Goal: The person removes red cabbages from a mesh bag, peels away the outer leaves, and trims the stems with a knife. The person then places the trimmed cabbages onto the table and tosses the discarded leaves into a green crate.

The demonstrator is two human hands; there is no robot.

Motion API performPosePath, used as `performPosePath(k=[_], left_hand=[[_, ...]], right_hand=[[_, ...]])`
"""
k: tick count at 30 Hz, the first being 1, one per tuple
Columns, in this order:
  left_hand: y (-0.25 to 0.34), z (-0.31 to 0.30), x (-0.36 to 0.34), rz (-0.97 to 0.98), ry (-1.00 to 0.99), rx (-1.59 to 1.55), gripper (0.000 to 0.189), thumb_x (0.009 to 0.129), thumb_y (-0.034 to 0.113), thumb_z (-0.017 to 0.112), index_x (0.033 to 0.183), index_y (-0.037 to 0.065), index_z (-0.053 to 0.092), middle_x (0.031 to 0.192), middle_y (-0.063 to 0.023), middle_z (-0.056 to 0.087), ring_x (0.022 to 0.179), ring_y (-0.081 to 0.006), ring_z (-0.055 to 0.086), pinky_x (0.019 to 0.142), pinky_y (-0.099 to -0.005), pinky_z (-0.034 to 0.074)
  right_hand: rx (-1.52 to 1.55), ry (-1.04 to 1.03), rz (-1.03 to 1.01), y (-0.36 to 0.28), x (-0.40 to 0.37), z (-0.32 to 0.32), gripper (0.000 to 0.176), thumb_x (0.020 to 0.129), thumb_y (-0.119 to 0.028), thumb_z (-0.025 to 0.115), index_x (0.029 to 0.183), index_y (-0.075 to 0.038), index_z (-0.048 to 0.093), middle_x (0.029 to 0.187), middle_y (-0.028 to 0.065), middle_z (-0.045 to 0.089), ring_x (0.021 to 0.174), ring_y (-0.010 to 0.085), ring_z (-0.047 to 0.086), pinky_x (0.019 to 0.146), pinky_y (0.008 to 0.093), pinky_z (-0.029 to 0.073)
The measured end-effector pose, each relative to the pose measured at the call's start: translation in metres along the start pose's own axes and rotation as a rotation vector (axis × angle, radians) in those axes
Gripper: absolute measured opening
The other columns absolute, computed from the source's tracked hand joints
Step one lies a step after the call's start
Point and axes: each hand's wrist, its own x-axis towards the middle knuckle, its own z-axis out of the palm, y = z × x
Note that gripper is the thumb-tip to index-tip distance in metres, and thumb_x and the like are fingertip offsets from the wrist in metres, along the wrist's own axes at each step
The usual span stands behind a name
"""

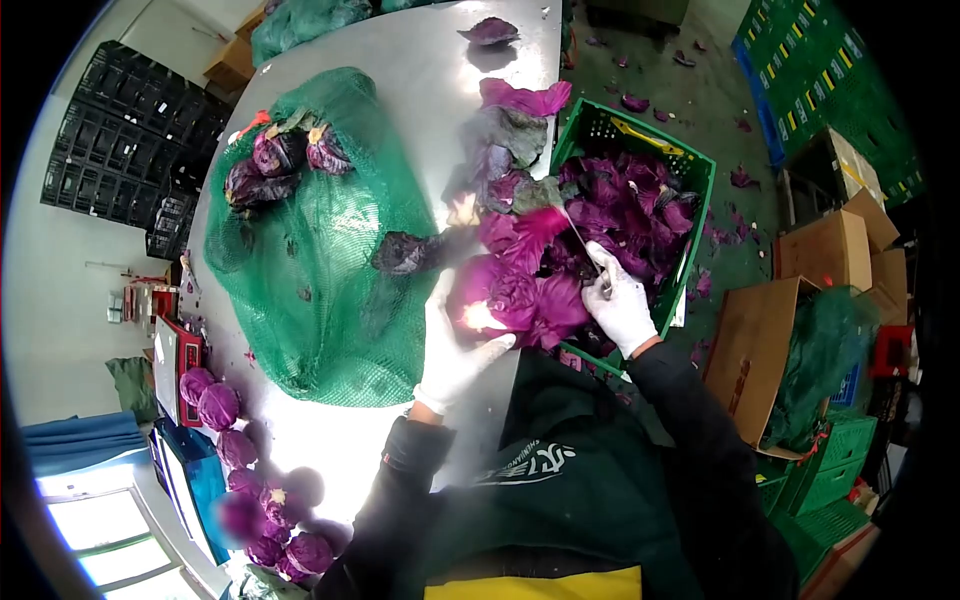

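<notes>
At the right edge of the steel table (420, 60), just beside a green crate (700, 205), a purple cabbage (492, 292) sits between two white-gloved hands. The left hand (453, 345) grasps it from the near left, thumb spread along the near side and fingers bent against the left; their tips are partly hidden. The right hand (614, 305) has its fingers clenched round a knife (577, 235), whose thin blade points far and left over the crate's near left part. Outer leaves fan out to the right of the cabbage, towards that hand. Purple leaves (630, 195) fill much of the crate, and a yellow strip (648, 137) lies along its far side. Beyond the cabbage, loose leaves (515, 135) are heaped along the table's right edge, with one dark leaf (490, 31) farther off, apart from them. To the left spreads a green net bag (320, 270), with a few darker cabbages (275, 160) towards its far end and a dark, withered leaf (400, 253) by its right side. Near left, more round cabbages (218, 407) lie in a loose row. Cardboard boxes (755, 360) stand on the right, past the crate.
</notes>
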Motion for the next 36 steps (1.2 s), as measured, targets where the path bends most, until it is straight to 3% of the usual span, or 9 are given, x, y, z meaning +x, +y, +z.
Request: performPosePath(k=[2,7,8,10,15,24,28,32,36], left_hand=[[-0.011,-0.007,-0.002,0.047,-0.005,0.036,0.109,0.068,0.007,0.086,0.151,-0.001,0.016,0.151,-0.0158,0.029,0.138,-0.0245,0.035,0.115,-0.0386,0.032],[-0.026,-0.034,-0.017,0.137,-0.025,0.472,0.111,0.068,0.006,0.084,0.153,0.002,0.012,0.156,-0.016,0.022,0.143,-0.0267,0.028,0.117,-0.0404,0.029],[-0.02,-0.034,-0.023,0.087,-0.046,0.396,0.11,0.069,0.005,0.083,0.153,0.002,0.012,0.156,-0.0159,0.022,0.143,-0.0268,0.028,0.117,-0.0406,0.03],[-0.007,-0.036,-0.033,-0.016,-0.076,0.252,0.108,0.07,0.004,0.082,0.154,0.003,0.012,0.156,-0.0157,0.021,0.143,-0.027,0.028,0.116,-0.0409,0.032],[0.004,-0.012,-0.034,-0.166,0.302,-0.134,0.09,0.075,0.013,0.084,0.144,-0.002,0.028,0.14,-0.0168,0.039,0.129,-0.0238,0.043,0.109,-0.038,0.039],[0.003,-0.014,-0.021,-0.074,0.112,-0.116,0.106,0.065,0.012,0.089,0.149,0.002,0.024,0.141,-0.0137,0.04,0.131,-0.024,0.044,0.11,-0.0382,0.04],[0.009,-0.003,-0.002,0.033,0.036,0.146,0.12,0.054,0.014,0.095,0.148,-0.001,0.023,0.144,-0.0154,0.037,0.133,-0.0256,0.041,0.115,-0.0373,0.034],[0.01,-0.007,0.011,0.148,-0.136,0.237,0.107,0.059,0.018,0.091,0.145,0.001,0.031,0.137,-0.0187,0.044,0.13,-0.031,0.045,0.111,-0.0432,0.037],[0.006,-0.035,0.013,0.261,-0.221,0.564,0.107,0.059,0.027,0.09,0.146,0.002,0.034,0.144,-0.0224,0.038,0.138,-0.0368,0.035,0.116,-0.0458,0.027]], right_hand=[[-0.05,0.183,-0.173,0.015,0.005,0.006,0.055,0.083,-0.016,0.067,0.136,-0.013,0.054,0.102,0.0122,0.064,0.093,0.0275,0.064,0.084,0.0361,0.052],[0.241,-0.086,-0.182,-0.07,0.007,0.021,0.091,0.084,-0.042,0.075,0.155,-0.012,0.026,0.133,0.0174,0.055,0.113,0.0273,0.059,0.098,0.0373,0.047],[0.472,-0.322,0.104,-0.071,0.007,0.026,0.092,0.084,-0.043,0.074,0.155,-0.01,0.025,0.136,0.0176,0.055,0.121,0.0276,0.057,0.101,0.0377,0.046],[0.552,-0.317,0.015,-0.072,0.006,0.04,0.082,0.086,-0.041,0.072,0.15,-0.006,0.035,0.134,0.0188,0.058,0.118,0.0291,0.06,0.101,0.0357,0.046],[0.124,-0.069,-0.313,-0.088,-0.004,0.058,0.035,0.089,-0.029,0.067,0.104,0.002,0.063,0.085,0.0237,0.065,0.079,0.0395,0.066,0.071,0.044,0.053],[0.191,-0.036,0.152,0.014,0.071,0.021,0.041,0.083,-0.023,0.073,0.112,0.004,0.064,0.101,0.0191,0.068,0.091,0.0304,0.067,0.079,0.0378,0.053],[-0.182,0.239,-0.256,-0.039,0.054,-0.029,0.054,0.081,-0.033,0.076,0.123,-0.002,0.06,0.118,0.0166,0.06,0.108,0.0288,0.061,0.088,0.0403,0.05],[0.092,-0.316,-0.475,-0.081,0.012,-0.007,0.058,0.08,-0.035,0.078,0.127,-0.007,0.059,0.118,0.0133,0.061,0.109,0.0298,0.061,0.094,0.0385,0.05],[0.151,-0.332,-0.443,-0.081,0.005,0.003,0.044,0.085,-0.026,0.072,0.122,-0.005,0.062,0.098,0.0147,0.067,0.08,0.0246,0.066,0.075,0.0329,0.055]])
